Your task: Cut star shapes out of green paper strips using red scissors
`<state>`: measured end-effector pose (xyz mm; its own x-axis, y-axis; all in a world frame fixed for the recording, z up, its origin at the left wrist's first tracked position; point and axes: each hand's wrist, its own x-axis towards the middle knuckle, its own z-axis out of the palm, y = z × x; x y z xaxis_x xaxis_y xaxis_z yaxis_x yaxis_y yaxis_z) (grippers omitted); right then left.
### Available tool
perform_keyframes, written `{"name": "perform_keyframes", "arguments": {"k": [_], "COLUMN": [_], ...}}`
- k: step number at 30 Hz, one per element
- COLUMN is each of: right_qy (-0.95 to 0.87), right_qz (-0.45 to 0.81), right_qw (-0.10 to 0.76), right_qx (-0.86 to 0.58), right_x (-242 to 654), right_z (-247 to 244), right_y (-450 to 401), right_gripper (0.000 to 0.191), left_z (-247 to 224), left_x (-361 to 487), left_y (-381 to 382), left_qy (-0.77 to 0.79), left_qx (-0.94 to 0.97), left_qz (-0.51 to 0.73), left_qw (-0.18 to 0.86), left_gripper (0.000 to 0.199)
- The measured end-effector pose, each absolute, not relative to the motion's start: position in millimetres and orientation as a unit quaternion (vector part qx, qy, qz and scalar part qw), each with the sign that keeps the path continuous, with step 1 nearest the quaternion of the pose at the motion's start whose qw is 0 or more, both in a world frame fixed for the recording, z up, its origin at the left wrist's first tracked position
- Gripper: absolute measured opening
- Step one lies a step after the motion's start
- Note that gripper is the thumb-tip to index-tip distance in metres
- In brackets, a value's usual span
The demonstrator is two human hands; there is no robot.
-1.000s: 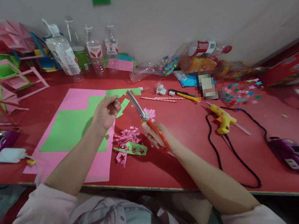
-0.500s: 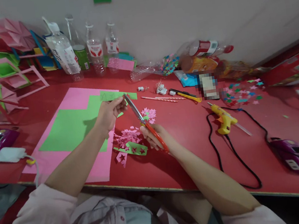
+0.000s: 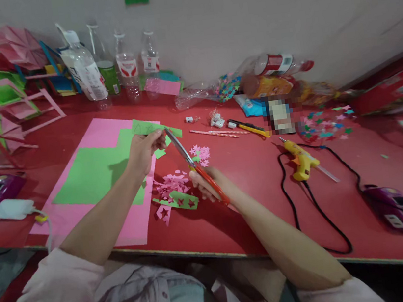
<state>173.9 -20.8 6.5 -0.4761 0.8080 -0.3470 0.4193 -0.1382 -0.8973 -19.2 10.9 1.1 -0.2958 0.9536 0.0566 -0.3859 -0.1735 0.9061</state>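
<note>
My left hand (image 3: 145, 151) pinches a green paper strip (image 3: 172, 131) with star outlines drawn on it, held above the paper sheets. In my right hand (image 3: 207, 182) is a pair of scissors (image 3: 205, 177) with red handles. Its blades look closed or nearly so, and their tips reach the strip beside my left fingertips. Below the hands lie pink paper scraps and stars (image 3: 172, 183) and a green strip with star-shaped holes (image 3: 186, 201). A green sheet (image 3: 93, 172) rests over a larger pink sheet (image 3: 130, 232) under my left forearm.
Plastic bottles (image 3: 127, 69) stand along the wall, near folded-paper models (image 3: 22, 90). A yellow glue gun (image 3: 301, 160) with a black cord lies at the right. Striped straws (image 3: 217, 132), a cutter (image 3: 252, 129) and coloured stars (image 3: 326, 124) lie toward the back of the red table (image 3: 260, 202).
My left hand and the green strip have shifted slightly left and tilted a little. The scissors have moved slightly, and their tips remain at the strip.
</note>
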Motion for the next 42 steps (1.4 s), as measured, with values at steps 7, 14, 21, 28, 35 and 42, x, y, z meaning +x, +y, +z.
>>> {"name": "perform_keyframes", "arguments": {"k": [7, 14, 21, 28, 35, 42], "right_qy": [-0.648, -0.665, -0.660, -0.649, -0.652, -0.652], "right_qz": [0.580, 0.565, 0.571, 0.579, 0.590, 0.596], "right_qw": [0.153, 0.146, 0.149, 0.151, 0.150, 0.162], "right_qx": [-0.469, -0.466, -0.464, -0.470, -0.451, -0.439], "right_x": [175.4, 177.3, 176.4, 177.6, 178.9, 178.6], "right_z": [6.4, 5.7, 9.6, 7.5, 6.7, 2.8], "right_y": [-18.4, -17.3, -17.7, -18.8, -18.1, -17.8], "right_gripper": [0.043, 0.045, 0.044, 0.048, 0.051, 0.053], "left_z": [0.8, 3.1, 3.5, 2.9, 2.3, 5.3], "left_x": [-19.1, -19.8, -20.0, -23.9, -27.3, -25.5], "left_y": [10.1, 10.0, 9.6, 9.9, 10.6, 9.9], "left_qy": [0.424, 0.441, 0.451, 0.441, 0.426, 0.415], "left_qx": [0.365, 0.391, 0.398, 0.414, 0.421, 0.387], "left_qz": [0.684, 0.669, 0.660, 0.654, 0.651, 0.650], "left_qw": [0.468, 0.453, 0.450, 0.454, 0.467, 0.505], "left_gripper": [0.017, 0.021, 0.023, 0.023, 0.023, 0.021]}}
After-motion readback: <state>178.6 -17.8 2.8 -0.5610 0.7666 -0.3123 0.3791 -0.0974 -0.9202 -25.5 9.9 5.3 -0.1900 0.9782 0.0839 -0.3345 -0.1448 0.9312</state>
